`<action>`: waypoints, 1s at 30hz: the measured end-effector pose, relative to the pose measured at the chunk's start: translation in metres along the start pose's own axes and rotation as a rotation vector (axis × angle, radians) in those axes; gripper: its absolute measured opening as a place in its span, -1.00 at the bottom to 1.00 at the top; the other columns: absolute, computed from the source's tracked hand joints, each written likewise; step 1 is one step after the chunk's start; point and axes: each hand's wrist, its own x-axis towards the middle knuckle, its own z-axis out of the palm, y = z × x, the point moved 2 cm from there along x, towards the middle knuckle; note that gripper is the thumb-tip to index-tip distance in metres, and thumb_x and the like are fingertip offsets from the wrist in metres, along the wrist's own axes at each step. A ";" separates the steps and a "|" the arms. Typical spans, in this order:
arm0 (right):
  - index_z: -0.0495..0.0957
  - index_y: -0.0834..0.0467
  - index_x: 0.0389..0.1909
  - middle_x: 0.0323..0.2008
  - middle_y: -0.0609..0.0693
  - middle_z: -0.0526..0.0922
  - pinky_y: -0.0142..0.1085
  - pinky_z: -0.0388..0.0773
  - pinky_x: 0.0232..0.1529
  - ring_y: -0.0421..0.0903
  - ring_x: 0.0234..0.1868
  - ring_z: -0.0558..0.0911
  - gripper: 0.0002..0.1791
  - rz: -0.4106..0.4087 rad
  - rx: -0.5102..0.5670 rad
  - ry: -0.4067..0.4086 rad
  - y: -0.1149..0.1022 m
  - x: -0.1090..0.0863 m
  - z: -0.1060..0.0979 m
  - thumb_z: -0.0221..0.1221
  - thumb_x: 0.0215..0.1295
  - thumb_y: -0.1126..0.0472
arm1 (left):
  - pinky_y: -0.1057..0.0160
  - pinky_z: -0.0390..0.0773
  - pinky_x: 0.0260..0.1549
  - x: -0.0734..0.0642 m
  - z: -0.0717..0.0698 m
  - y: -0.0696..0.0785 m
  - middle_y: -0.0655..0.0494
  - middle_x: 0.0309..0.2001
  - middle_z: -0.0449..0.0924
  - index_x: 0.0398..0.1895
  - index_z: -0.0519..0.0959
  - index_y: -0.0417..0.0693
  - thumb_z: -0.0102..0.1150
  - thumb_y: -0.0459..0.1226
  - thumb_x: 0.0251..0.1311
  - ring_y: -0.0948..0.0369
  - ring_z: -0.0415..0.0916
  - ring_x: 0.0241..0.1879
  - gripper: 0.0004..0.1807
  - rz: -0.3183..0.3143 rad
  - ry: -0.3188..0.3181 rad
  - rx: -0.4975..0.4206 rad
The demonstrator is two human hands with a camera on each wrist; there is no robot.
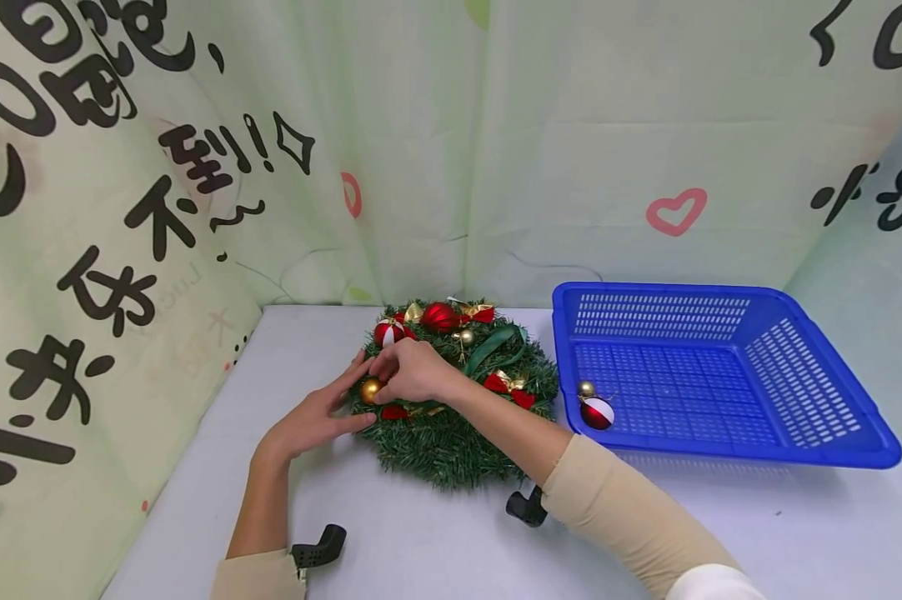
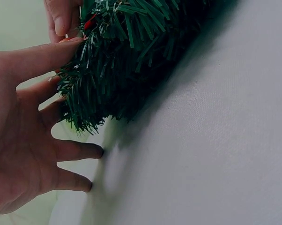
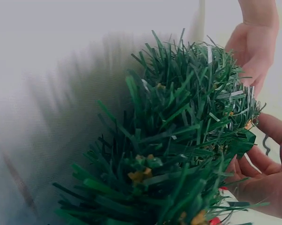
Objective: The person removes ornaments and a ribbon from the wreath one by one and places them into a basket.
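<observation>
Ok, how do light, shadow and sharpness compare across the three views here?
Head: bright, even light, with a small highlight on the gold ball; left wrist: noticeably dimmer, a dark shadow along the wreath edge on the tabletop; right wrist: pale, washed-out tabletop, soft-edged shadow streaks beside the wreath.

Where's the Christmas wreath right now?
In the head view, the Christmas wreath lies on the white table, left of the blue plastic basket, with the left hand at its left edge.
</observation>
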 end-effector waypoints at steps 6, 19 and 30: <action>0.75 0.06 0.02 -0.12 -0.08 0.78 -0.18 0.63 0.06 -0.07 0.01 0.67 -0.65 0.000 -0.023 -0.006 0.000 0.002 0.001 0.51 0.21 0.14 | -0.26 0.14 0.53 0.000 0.000 0.000 0.43 0.70 -0.26 0.70 -0.01 0.38 0.33 0.06 0.36 -0.08 -0.03 0.65 -0.03 -0.003 -0.002 0.003; 0.78 0.06 -0.05 -0.19 -0.08 0.80 -0.27 0.64 -0.06 -0.10 -0.10 0.68 -0.70 -0.031 -0.048 0.021 -0.001 0.005 0.005 0.53 0.19 0.16 | -0.27 0.15 0.52 -0.001 0.001 0.000 0.44 0.70 -0.26 0.70 -0.01 0.41 0.33 0.07 0.36 -0.11 -0.01 0.64 -0.04 -0.010 -0.003 -0.002; 0.79 0.05 -0.03 -0.18 -0.09 0.80 -0.23 0.65 -0.02 -0.11 -0.08 0.70 -0.70 -0.014 -0.038 0.017 -0.001 0.003 0.001 0.52 0.20 0.17 | -0.28 0.14 0.52 -0.001 0.000 0.000 0.43 0.70 -0.25 0.71 -0.01 0.34 0.33 0.07 0.36 -0.10 -0.02 0.65 -0.02 -0.010 0.000 -0.001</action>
